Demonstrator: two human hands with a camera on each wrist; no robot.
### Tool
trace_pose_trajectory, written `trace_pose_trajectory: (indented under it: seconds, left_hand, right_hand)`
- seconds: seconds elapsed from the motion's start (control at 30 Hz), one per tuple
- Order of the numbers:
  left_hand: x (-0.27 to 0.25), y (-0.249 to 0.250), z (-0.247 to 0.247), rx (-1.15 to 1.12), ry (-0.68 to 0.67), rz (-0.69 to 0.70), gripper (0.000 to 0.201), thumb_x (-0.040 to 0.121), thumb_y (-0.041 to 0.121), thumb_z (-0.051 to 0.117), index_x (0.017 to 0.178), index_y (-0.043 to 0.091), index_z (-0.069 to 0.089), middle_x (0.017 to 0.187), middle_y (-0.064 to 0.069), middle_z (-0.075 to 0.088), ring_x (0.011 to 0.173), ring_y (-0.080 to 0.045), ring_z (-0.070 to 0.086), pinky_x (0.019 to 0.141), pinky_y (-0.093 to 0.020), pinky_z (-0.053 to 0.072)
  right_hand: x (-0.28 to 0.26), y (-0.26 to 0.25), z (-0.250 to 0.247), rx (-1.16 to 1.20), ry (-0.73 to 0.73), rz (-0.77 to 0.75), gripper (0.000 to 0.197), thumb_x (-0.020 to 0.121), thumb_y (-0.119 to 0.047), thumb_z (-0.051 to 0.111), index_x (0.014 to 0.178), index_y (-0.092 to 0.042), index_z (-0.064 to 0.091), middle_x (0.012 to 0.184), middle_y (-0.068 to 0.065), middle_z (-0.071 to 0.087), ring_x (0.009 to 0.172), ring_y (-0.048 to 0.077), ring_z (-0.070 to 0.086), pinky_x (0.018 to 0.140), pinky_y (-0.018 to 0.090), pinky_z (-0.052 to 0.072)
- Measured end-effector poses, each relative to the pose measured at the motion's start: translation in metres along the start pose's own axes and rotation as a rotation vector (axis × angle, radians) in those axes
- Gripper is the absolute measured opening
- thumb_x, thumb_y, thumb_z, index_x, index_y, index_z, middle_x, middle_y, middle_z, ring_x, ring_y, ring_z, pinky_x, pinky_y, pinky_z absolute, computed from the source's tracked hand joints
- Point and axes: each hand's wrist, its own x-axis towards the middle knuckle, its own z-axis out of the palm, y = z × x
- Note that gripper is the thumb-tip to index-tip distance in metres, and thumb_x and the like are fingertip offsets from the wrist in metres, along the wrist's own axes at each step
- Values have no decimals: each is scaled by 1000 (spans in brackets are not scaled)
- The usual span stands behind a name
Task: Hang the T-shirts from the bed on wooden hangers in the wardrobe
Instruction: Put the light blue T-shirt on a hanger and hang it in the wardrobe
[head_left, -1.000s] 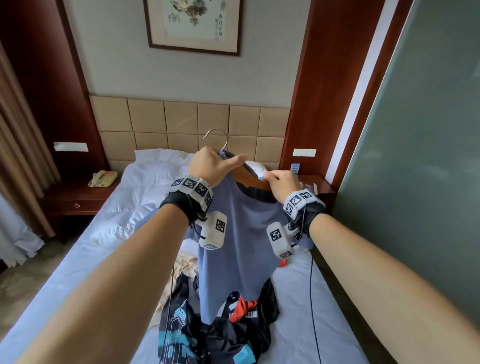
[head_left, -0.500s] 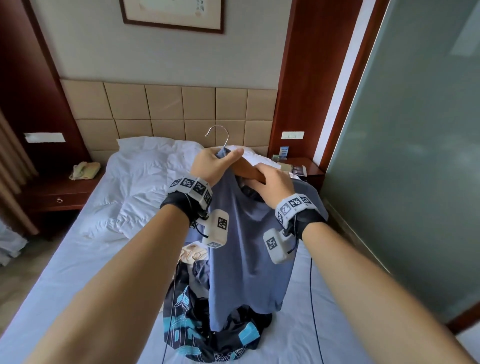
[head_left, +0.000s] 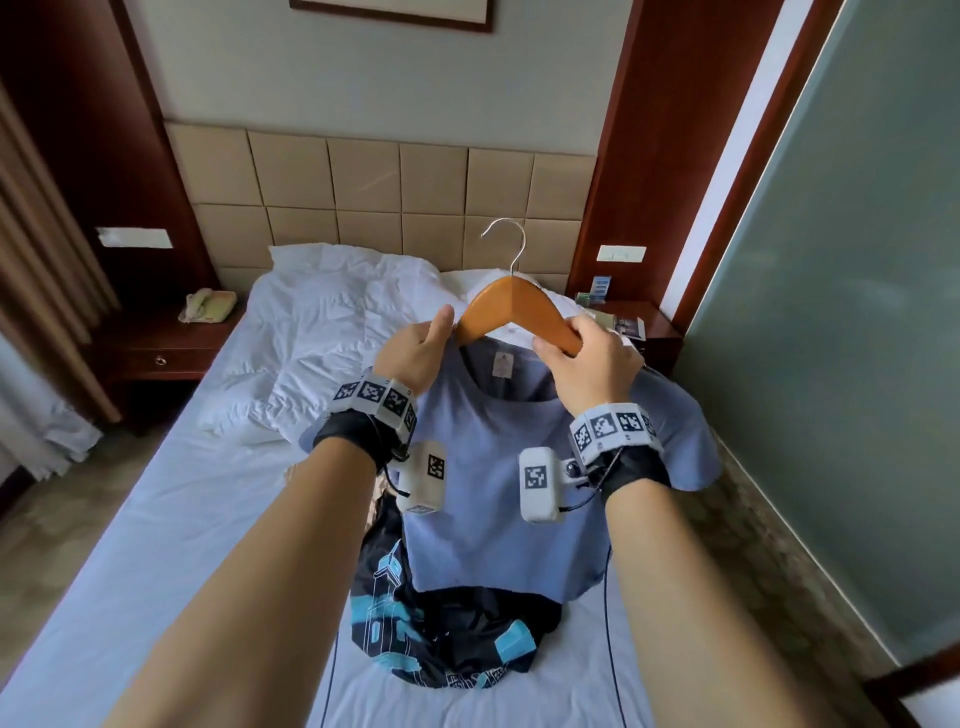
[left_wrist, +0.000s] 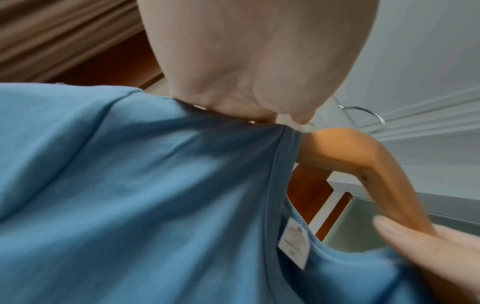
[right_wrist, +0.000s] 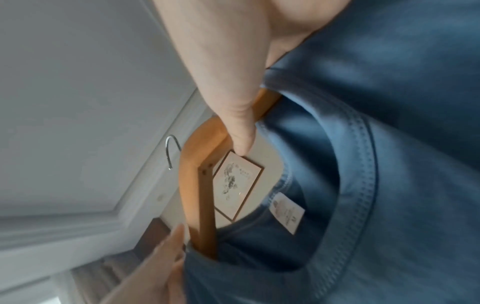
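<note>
Right hand (head_left: 587, 364) is wrapped round the right arm of the wooden hanger (head_left: 511, 306), fingers curled over the wood just above the collar; that looks like the anchor grip, keeping the hanger steady while the cloth gets worked. Left hand (head_left: 415, 353) pinches the blue T-shirt (head_left: 493, 493) at the left shoulder seam, right where the hanger's left arm goes in under the neckband; the left wrist view shows the thumb and fingertips bunched on the fabric edge there. Judging by that, the left side is seated inside the shirt. The right arm of the hanger is bare down to the hand and I can't tell whether its tip is under the fabric, so the next step is probably pulling the collar over it. The neck label (head_left: 501, 364) faces the camera, and the neck opening gapes below the hanger's apex. The metal hook (head_left: 506, 244) stands up at 12 o'clock from the hands, free of anything. The shirt hangs straight down in the air above the bed (head_left: 156, 519), its hem just over a black T-shirt with cyan print (head_left: 441, 639) lying crumpled on the sheet at 6 o'clock; that one is likely next. Pillows (head_left: 332, 291) sit at 11 o'clock by the padded headboard (head_left: 363, 187), with a telephone (head_left: 208, 306) on the nightstand at 10 o'clock. A frosted glass panel (head_left: 857, 312) fills the 3 o'clock side. No wardrobe in view, so the carry is still ahead.
</note>
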Motion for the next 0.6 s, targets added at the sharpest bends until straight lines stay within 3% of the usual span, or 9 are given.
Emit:
trace_pose_trajectory:
  seconds: [0.1, 0.17, 0.23, 0.33, 0.43, 0.5, 0.6]
  left_hand:
    - [0, -20, 4, 41, 42, -56, 55, 104, 52, 30, 67, 16, 50, 88, -13, 61, 92, -33, 59, 86, -39, 42]
    - [-3, -30, 7, 65, 78, -99, 53, 102, 52, 33, 64, 18, 48, 85, -12, 62, 92, -35, 60, 85, -40, 43]
    - [-9, -37, 11, 89, 109, -157, 48, 101, 49, 36, 65, 19, 48, 84, -10, 61, 92, -33, 60, 90, -42, 44]
    - [-18, -50, 20, 71, 159, -258, 37, 95, 47, 40, 76, 21, 57, 89, -8, 64, 91, -29, 58, 100, -48, 42]
    - [-30, -62, 30, -65, 215, -359, 30, 83, 46, 44, 88, 27, 67, 99, -9, 69, 99, -32, 60, 96, -43, 46]
    - [-41, -65, 35, -150, 263, -420, 34, 85, 41, 50, 99, 19, 72, 106, -12, 71, 104, -33, 61, 93, -40, 48]
    - [-59, -74, 41, -275, 360, -518, 45, 80, 48, 56, 109, 17, 71, 110, -11, 70, 104, -31, 62, 93, -39, 49]
  right_hand:
    - [-11, 7, 2, 16, 38, 72, 18, 83, -37, 73, 91, -21, 69, 80, -10, 56, 91, 25, 57, 96, 38, 31]
    - [-19, 16, 6, 33, 68, 104, 17, 82, -36, 73, 89, -21, 69, 83, -7, 65, 91, 26, 59, 96, 37, 30]
    - [-28, 27, 9, 58, 100, 131, 18, 82, -36, 74, 86, -20, 69, 83, -1, 71, 85, 29, 61, 98, 40, 37]
    - [-39, 41, 11, 93, 123, 169, 18, 82, -36, 75, 86, -19, 70, 82, 1, 72, 80, 30, 62, 96, 46, 42]
    - [-47, 50, 11, 99, 95, 190, 19, 83, -36, 74, 88, -19, 69, 85, 0, 72, 84, 29, 62, 98, 40, 35]
    - [-50, 56, 11, 91, 55, 207, 20, 83, -38, 72, 89, -19, 68, 85, -1, 72, 87, 28, 60, 95, 36, 28]
    - [-52, 66, 9, 83, 13, 204, 22, 83, -40, 71, 89, -20, 67, 83, 0, 72, 88, 29, 60, 94, 37, 27]
